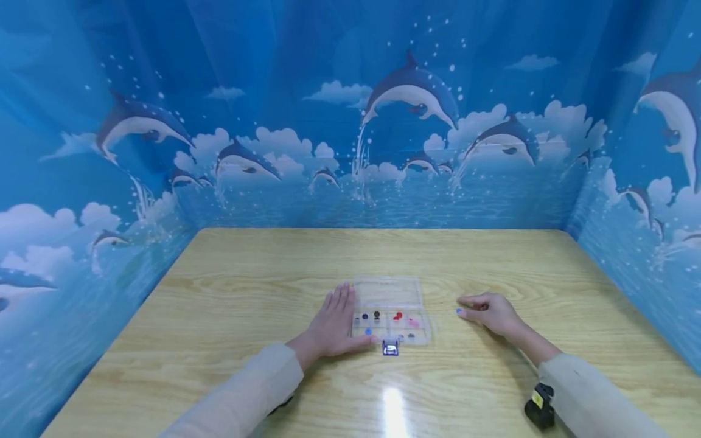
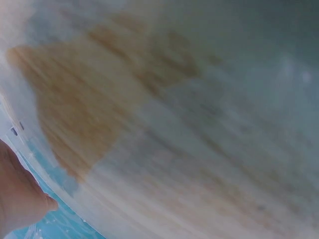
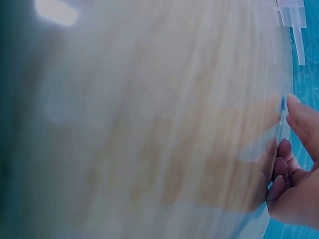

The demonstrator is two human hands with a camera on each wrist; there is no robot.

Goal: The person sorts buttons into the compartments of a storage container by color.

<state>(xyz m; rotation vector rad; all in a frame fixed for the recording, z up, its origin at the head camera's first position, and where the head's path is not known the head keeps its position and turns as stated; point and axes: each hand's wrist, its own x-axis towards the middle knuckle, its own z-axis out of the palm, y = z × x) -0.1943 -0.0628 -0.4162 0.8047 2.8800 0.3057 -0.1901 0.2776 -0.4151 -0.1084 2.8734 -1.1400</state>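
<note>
A clear plastic compartment box [image 1: 387, 328] lies on the table with its clear lid [image 1: 387, 292] folded back. Small dark, red, pink and blue pieces sit in its compartments. My left hand [image 1: 334, 325] rests flat along the box's left side, fingers straight and thumb stretched along the front edge. A small clear piece with a dark purple rim [image 1: 390, 347] is at the box's front, near that thumb. To the right of the box, my right hand [image 1: 493, 313] has its thumb tip at a small blue piece [image 1: 459, 311]. The right wrist view shows its other fingers [image 3: 284, 164] apart from this piece [image 3: 283, 103].
The wooden table [image 1: 263, 261] carries the box near its middle. A blue curtain printed with dolphins [image 1: 339, 109] surrounds the back and sides. A black device [image 1: 540, 404] is strapped at the right wrist. Table surface fills most of the left wrist view.
</note>
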